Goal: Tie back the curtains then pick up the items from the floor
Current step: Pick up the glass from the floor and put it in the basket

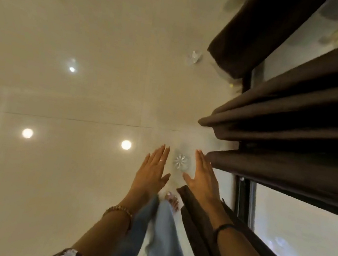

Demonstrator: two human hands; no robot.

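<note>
On floor, clear glass (181,162), flat-fingered hands, left hand (152,174), right hand (202,178), flanking

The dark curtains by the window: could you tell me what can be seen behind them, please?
Behind the dark curtains, pale window glass and a dark window frame show in the gaps. The rest of the window is covered by the folds.
</note>
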